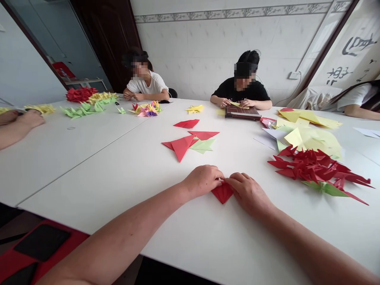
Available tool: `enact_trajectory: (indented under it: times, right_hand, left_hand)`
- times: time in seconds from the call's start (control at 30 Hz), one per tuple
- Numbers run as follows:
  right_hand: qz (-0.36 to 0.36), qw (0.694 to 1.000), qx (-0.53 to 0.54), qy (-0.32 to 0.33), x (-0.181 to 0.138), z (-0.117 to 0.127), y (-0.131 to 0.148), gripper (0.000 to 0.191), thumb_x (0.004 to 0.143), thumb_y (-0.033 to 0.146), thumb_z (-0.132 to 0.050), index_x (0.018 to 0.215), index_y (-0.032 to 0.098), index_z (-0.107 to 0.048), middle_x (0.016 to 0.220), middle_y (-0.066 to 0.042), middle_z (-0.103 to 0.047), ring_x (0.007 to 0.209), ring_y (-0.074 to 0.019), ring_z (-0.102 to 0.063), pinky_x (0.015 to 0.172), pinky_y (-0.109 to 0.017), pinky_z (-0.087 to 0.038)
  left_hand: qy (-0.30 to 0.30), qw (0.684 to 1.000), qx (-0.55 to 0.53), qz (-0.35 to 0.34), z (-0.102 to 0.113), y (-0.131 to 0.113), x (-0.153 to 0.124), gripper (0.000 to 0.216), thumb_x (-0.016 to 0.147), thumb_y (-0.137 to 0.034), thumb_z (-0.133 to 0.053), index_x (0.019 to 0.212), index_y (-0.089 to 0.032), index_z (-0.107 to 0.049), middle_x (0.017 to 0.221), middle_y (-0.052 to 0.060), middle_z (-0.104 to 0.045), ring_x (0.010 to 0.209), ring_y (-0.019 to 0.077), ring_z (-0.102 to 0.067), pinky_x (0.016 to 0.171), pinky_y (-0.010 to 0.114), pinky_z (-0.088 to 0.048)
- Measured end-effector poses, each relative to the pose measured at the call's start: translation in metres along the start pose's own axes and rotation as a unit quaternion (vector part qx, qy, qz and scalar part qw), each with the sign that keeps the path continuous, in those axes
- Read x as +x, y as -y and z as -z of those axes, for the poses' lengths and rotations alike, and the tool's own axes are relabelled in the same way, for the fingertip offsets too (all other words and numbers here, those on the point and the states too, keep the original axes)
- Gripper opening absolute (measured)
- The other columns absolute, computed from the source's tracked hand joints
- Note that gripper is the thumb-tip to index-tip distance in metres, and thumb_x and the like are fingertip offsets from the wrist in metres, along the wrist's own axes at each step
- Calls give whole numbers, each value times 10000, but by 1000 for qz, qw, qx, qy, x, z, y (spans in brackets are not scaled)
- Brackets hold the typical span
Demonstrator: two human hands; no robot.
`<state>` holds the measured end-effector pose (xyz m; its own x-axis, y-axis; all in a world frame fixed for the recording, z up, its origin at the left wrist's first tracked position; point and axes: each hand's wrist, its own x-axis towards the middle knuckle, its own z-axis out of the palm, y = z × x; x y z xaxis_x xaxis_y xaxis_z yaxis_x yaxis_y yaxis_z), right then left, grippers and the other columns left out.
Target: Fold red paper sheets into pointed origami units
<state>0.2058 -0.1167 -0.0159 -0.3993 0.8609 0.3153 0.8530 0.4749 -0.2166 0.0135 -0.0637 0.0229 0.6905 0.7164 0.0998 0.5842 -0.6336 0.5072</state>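
Observation:
A folded piece of red origami paper (222,193) lies on the white table with one corner pointing toward me. My left hand (204,180) is closed on its upper left edge, fingertips pressed together. From the other side my right hand (247,192) grips the upper right edge, its thumb and fingers meeting the left fingertips at the top. The fingers cover the upper part of the paper. Just beyond my hands are folded red paper pieces (181,147) with a light green folded piece (203,145) partly under them. Another red folded piece (186,123) sits farther back.
Right of my hands is a heap of red paper cranes (314,166) with a green one (325,189). Behind it lie yellow paper sheets (314,138). Two people sit across the table (97,170), one at a brown board (242,112). Colourful cranes (147,109) stand farther left.

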Motion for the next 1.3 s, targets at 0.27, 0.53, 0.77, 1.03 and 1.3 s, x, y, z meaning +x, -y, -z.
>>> enact_trajectory:
  times: [0.27,0.53,0.77,1.03,1.3]
  right_hand:
    - [-87,989,70,-98,-1,-2,13,129,857,206,-467,795,209,-580,779,-25,-616,696,-158,-555,603,-268,-419]
    - [-202,974,97,-30,11,-7,27,53,766,242,-498,802,217,-527,811,-19,-604,664,-149,-547,566,-257,-391]
    - [-258,960,110,-17,14,-2,30,190,739,339,-527,897,238,-494,752,18,-602,599,-142,-530,540,-256,-376]
    - [-277,937,209,-26,10,1,28,279,732,241,-449,993,257,-548,598,67,-512,530,-121,-448,507,-236,-351]
    - [-320,899,299,-3,12,4,20,261,751,308,-490,918,226,-673,658,33,-545,578,-123,-437,500,-231,-341]
  left_hand:
    - [-35,997,-61,18,-10,2,10,223,834,-149,-475,809,-223,-684,860,-25,-671,824,134,-598,702,245,-448]
    - [-87,969,-213,95,-17,13,9,223,838,-194,-454,1021,-250,-570,717,-55,-592,668,111,-552,638,231,-454]
    - [-108,954,-263,97,-15,21,6,184,847,-237,-474,1005,-251,-567,782,-40,-566,696,105,-535,663,232,-457]
    - [-102,952,-275,85,-16,24,5,193,849,-266,-492,995,-232,-613,742,-28,-557,705,122,-541,646,241,-453]
    - [-159,985,-51,-41,-18,29,7,330,877,-91,-426,1078,-230,-647,1071,35,-628,987,167,-569,862,318,-460]
